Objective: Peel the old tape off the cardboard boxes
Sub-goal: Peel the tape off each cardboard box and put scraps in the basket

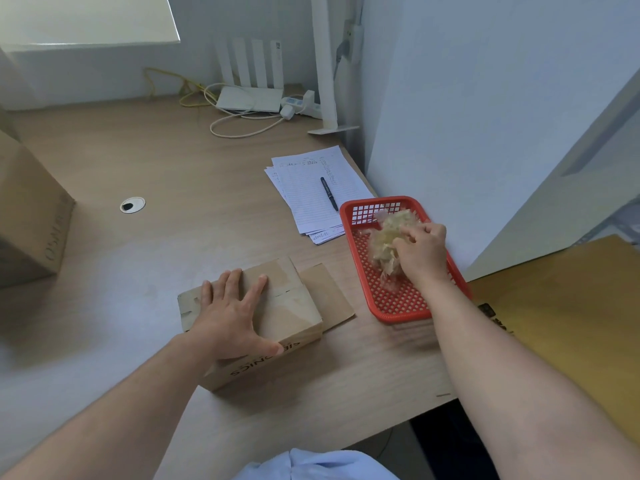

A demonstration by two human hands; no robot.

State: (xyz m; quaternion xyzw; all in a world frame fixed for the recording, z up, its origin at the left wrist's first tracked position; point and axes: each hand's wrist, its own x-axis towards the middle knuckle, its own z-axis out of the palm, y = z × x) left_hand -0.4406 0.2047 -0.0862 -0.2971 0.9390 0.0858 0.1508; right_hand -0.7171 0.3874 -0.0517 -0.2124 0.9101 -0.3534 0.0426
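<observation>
**Step in hand (judged): discard peeled tape, then return to the box.**

1. The small cardboard box (291,306) lies at lower centre of the frame on the desk (138,161), with one flap (329,296) folded out to its right.
2. The left hand (232,313) presses flat on the box top, fingers straight and spread, gripping nothing. Keep this pressure so the box does not slide.
3. The red basket (398,306) sits just right of the box, at centre right of the frame.
4. The right hand (420,251) is inside the basket, fingers curled into the wad of tape (384,244).
5. Release fully; sticky strips tend to cling to fingertips. Wiping them against the wad should free them.
6. Pale patches on the box top may be remaining tape; this cannot be confirmed.

**Surroundings**

- Large box (31,216), left edge of the frame: likely awaits peeling.
- Flat cardboard (554,306), lower right, near the right forearm.
- Papers (311,188) with a pen (329,194) lie touching the basket's upper-left corner; stray tape could catch them.
- Router (249,98) and cables, top centre, well apart.
- Cable grommet (132,204), centre left.
</observation>
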